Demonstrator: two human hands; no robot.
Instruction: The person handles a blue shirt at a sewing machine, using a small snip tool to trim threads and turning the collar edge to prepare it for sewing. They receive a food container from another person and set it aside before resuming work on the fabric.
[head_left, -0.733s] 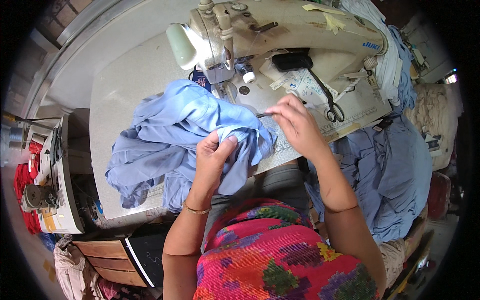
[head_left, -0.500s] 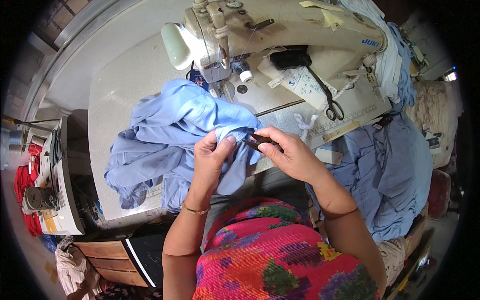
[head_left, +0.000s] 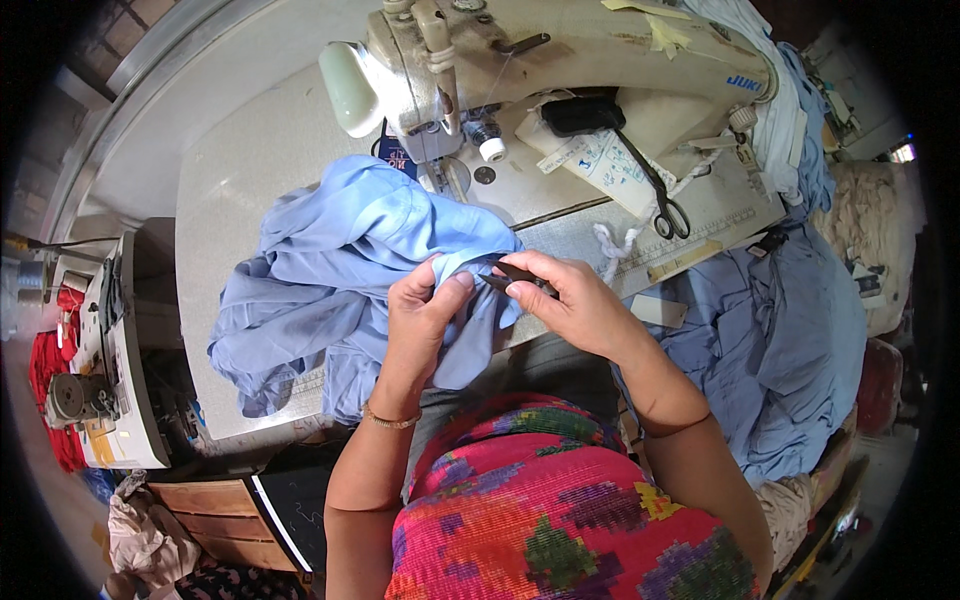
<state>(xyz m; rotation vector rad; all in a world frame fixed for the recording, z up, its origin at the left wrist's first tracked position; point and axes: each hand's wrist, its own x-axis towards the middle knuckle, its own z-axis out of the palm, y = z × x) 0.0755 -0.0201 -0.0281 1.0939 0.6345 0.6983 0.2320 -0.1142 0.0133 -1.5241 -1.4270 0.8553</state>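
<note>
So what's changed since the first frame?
Right hand moved left and toward the body, bringing the dark snips to the blue cloth beside the left hand. Nothing visibly released. Left hand still pinches the cloth; sewing machine unchanged.

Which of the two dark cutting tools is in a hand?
The small snips, gripped in the right hand at the blue cloth; the ring-handled scissors lie near the sewing machine, unheld.
</note>
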